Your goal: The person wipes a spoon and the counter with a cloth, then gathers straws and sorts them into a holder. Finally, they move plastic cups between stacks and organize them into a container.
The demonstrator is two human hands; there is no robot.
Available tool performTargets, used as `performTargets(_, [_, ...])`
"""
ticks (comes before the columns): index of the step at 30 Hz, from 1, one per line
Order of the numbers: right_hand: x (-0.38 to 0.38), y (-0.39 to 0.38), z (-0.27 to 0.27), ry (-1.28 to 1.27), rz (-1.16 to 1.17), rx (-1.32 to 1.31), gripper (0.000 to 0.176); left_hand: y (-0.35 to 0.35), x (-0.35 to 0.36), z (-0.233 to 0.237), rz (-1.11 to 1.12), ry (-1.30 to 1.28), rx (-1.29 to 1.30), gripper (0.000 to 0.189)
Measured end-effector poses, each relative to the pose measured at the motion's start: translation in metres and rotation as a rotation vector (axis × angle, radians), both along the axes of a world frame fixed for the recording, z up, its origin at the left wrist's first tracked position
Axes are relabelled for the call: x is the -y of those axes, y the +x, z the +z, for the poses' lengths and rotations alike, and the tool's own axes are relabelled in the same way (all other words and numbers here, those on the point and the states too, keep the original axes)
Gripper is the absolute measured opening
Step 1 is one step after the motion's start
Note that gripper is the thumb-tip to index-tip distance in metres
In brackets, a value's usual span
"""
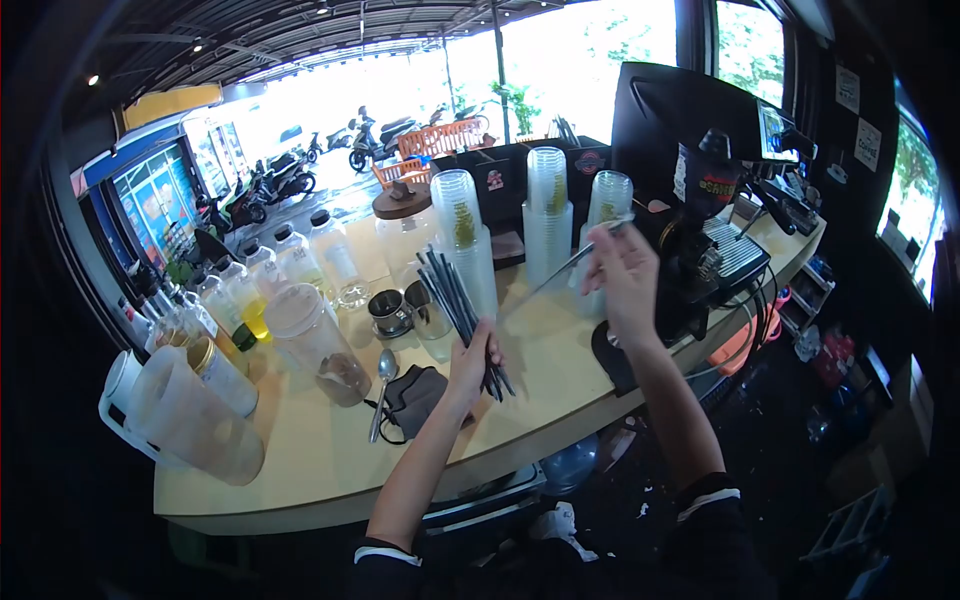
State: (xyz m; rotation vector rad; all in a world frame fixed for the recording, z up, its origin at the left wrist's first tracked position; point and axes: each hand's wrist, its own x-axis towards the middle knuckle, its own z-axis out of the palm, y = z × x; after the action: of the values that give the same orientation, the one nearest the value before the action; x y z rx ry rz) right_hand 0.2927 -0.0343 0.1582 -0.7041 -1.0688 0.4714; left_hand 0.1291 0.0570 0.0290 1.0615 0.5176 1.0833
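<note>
Gripping black straw bundle (pixel 452 290) tight in left hand (pixel 472 362); right hand (pixel 622 275) pinched on thin clear strip (pixel 560 268), best drawn straight rightward, clear of far cup stacks (pixel 548 200).

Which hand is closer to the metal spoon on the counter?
Left. Your left hand, gripping black straws, is just right of the spoon; your right hand, pinching a pale straw, is farther right.
</note>
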Motion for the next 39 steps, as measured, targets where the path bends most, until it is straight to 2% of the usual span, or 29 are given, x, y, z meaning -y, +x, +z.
performTargets(2, [0.006,-0.004,0.006,0.102,-0.013,0.001,0.012,-0.008,-0.006,0.001,0.005,-0.061,0.062,0.032])
performTargets(3, [0.009,-0.008,0.002,0.133,-0.05,0.099,0.01,-0.011,-0.007,0.002,0.01,-0.06,0.064,0.032])
performTargets(4, [0.013,-0.012,-0.002,0.163,-0.088,0.196,0.009,-0.014,-0.007,0.003,-0.083,-0.051,0.135,0.03])
performTargets(5, [0.017,-0.016,-0.01,0.181,-0.176,0.455,0.005,-0.015,-0.008,0.004,-0.177,-0.042,0.206,0.03])
performTargets(6, [0.019,-0.02,-0.022,0.198,-0.266,0.714,0.003,-0.015,-0.004,0.01,-0.176,-0.039,0.207,0.03])
performTargets(7, [0.016,-0.023,-0.045,0.124,-0.299,0.834,0.01,-0.014,0.003,0.018,-0.195,-0.015,0.259,0.029])
performTargets(8, [0.019,-0.033,-0.057,0.166,-0.286,0.918,0.015,-0.014,0.009,0.024,-0.215,0.007,0.312,0.03])
performTargets(10, [0.018,-0.035,-0.084,0.119,-0.152,1.064,0.029,-0.016,0.011,0.028,-0.205,0.009,0.266,0.03])
performTargets(12, [0.024,-0.039,-0.093,0.133,-0.126,1.101,0.029,-0.019,0.01,0.026,-0.195,0.01,0.219,0.031])
performTargets(14, [0.026,-0.038,-0.099,0.145,-0.088,1.176,0.036,-0.024,0.007,0.018,-0.309,0.008,0.226,0.027])
performTargets(18, [0.031,-0.038,-0.093,0.156,-0.06,1.137,0.039,-0.029,0.008,0.011,-0.455,-0.001,0.22,0.023])
performTargets(20, [0.028,-0.035,-0.095,-0.054,-0.062,0.866,0.039,-0.029,0.01,0.008,-0.471,0.033,0.167,0.023])
performTargets(21, [0.025,-0.036,-0.091,-0.057,-0.064,0.864,0.039,-0.03,0.012,0.007,-0.482,0.069,0.117,0.022])
performTargets(23, [0.012,-0.044,-0.076,-0.168,-0.005,0.503,0.032,-0.028,0.014,-0.001,-0.52,0.074,0.099,0.023])
performTargets(24, [0.007,-0.05,-0.072,-0.187,0.123,0.325,0.021,-0.026,0.019,0.002,-0.506,0.103,0.038,0.023])
performTargets(25, [0.004,-0.05,-0.068,-0.187,0.119,0.321,0.021,-0.024,0.023,0.003,-0.492,0.134,-0.024,0.024])
performTargets(27, [-0.002,-0.048,-0.061,-0.388,0.333,0.174,0.015,-0.023,0.025,0.002,-0.489,0.185,-0.033,0.029])
performTargets(29, [-0.016,-0.043,-0.067,-0.337,0.292,0.208,0.016,-0.024,0.022,0.001,-0.481,0.284,-0.104,0.029])
performTargets(31, [-0.024,-0.045,-0.061,-0.08,0.19,-0.067,0.016,-0.024,0.02,-0.003,-0.445,0.298,-0.101,0.035])
performTargets(32, [-0.021,-0.041,-0.057,-0.122,0.268,-0.174,0.018,-0.025,0.02,-0.004,-0.438,0.282,-0.062,0.037])
performTargets(33, [-0.02,-0.036,-0.054,-0.123,0.271,-0.172,0.018,-0.026,0.02,-0.004,-0.431,0.267,-0.022,0.039])
performTargets(35, [-0.019,-0.028,-0.05,-0.344,0.364,-0.06,0.019,-0.026,0.016,-0.01,-0.435,0.268,-0.012,0.041])
performTargets(36, [-0.018,-0.036,-0.044,-0.403,0.234,0.113,0.019,-0.025,0.016,-0.008,-0.443,0.27,-0.002,0.042])
performTargets(37, [-0.021,-0.04,-0.047,-0.402,0.234,0.114,0.019,-0.025,0.017,-0.007,-0.442,0.271,-0.001,0.042])
performTargets(39, [-0.026,-0.046,-0.059,-0.243,0.306,0.48,0.019,-0.027,0.022,-0.002,-0.467,0.225,-0.062,0.04])
